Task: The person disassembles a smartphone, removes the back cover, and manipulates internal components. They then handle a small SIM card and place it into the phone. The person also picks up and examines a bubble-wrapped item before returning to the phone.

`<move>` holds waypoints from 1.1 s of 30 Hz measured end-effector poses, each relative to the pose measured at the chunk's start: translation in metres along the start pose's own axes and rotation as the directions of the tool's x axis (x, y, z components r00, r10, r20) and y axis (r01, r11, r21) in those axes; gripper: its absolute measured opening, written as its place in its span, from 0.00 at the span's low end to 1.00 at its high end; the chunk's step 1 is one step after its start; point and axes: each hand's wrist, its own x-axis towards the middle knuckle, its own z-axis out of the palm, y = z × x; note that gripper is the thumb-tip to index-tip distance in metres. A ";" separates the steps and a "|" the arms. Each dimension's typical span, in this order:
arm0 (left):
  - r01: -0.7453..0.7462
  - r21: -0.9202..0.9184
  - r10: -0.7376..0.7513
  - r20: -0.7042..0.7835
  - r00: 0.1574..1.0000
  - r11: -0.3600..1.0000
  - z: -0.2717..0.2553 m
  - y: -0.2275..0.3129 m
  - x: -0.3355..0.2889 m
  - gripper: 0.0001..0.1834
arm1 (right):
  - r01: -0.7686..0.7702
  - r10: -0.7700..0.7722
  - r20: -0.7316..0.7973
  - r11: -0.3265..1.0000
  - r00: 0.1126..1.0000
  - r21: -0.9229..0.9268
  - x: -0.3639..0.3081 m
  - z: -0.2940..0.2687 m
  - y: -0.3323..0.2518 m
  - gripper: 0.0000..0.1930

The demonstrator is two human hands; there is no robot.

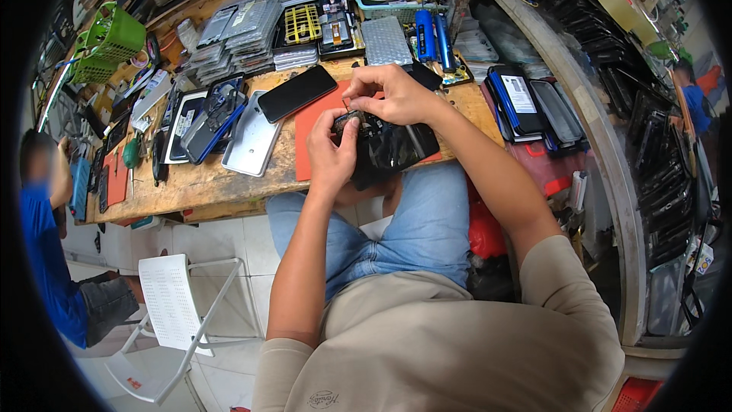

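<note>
A black, glossy flat device, tablet-like in shape, overhangs the front edge of the bench in front of me. At its upper left corner, my left hand is closed, thumb and fingers pinching a small dark part that the fingers mostly cover. My right hand comes over from the right with thumb and forefinger pinched at the same spot; what it holds is too small to name. Beneath the device lies an orange mat. A black phone rests across the mat's left edge.
Left of the mat are a silver phone-like shell and opened dark phone parts. Stacked plastic-wrapped packs, blue cylinders and a green basket stand behind. Dark cases sit right. A person in blue is at the left.
</note>
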 end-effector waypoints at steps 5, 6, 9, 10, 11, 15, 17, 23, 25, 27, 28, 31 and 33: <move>-0.013 -0.003 0.013 0.000 1.000 1.000 0.000 0.000 0.000 0.10 | -0.012 0.014 -0.025 0.996 1.000 0.083 -0.001 0.002 0.001 0.06; -0.011 -0.011 0.011 -0.003 1.000 1.000 0.000 0.000 0.000 0.10 | -0.064 0.066 -0.022 0.993 0.998 0.097 -0.001 0.002 0.001 0.06; -0.013 -0.024 0.013 0.005 1.000 1.000 0.000 0.000 0.002 0.10 | -0.001 0.001 0.007 1.000 1.000 -0.008 0.000 -0.001 0.002 0.08; -0.019 -0.018 0.020 0.018 1.000 1.000 -0.002 0.001 0.004 0.11 | 0.005 -0.005 0.012 1.000 1.000 -0.011 0.002 -0.002 0.003 0.09; 0.024 0.005 -0.024 0.037 0.999 1.000 -0.002 0.002 0.006 0.11 | 0.011 -0.010 0.018 1.000 1.000 -0.014 0.004 -0.002 0.005 0.10; 0.202 -0.028 -0.198 0.091 0.976 0.979 -0.005 0.007 0.018 0.11 | -0.022 0.021 0.075 1.000 0.997 0.013 0.014 -0.006 0.015 0.15; 0.268 -0.005 -0.266 0.106 0.958 0.963 -0.005 0.009 0.024 0.11 | -0.004 0.007 0.094 0.999 0.996 -0.035 0.016 -0.009 0.020 0.19; 0.298 -0.038 -0.293 0.107 0.950 0.954 -0.005 0.009 0.039 0.11 | -0.031 0.029 -0.018 0.989 0.999 -0.142 0.016 -0.011 0.027 0.27; 0.367 -0.010 -0.362 0.133 0.923 0.930 -0.008 0.009 0.040 0.12 | -0.030 0.001 -0.128 0.973 0.992 -0.227 0.009 -0.011 0.024 0.32; 0.351 -0.024 -0.345 0.123 0.930 0.936 -0.009 0.010 0.038 0.13 | -0.012 -0.083 -0.241 0.929 0.967 -0.369 -0.005 -0.015 0.019 0.31; 0.367 -0.023 -0.362 0.128 0.923 0.930 -0.010 0.010 0.038 0.13 | -0.042 -0.067 -0.300 0.939 0.951 -0.341 -0.014 -0.017 0.015 0.29; 0.406 -0.006 -0.402 0.139 0.905 0.914 -0.012 0.012 0.033 0.13 | -0.065 -0.072 -0.318 0.914 0.945 -0.400 -0.042 -0.014 -0.002 0.26; 0.404 -0.027 -0.394 0.160 0.905 0.915 -0.013 0.015 0.029 0.12 | -0.094 -0.052 -0.296 0.884 0.954 -0.459 -0.054 -0.004 -0.012 0.26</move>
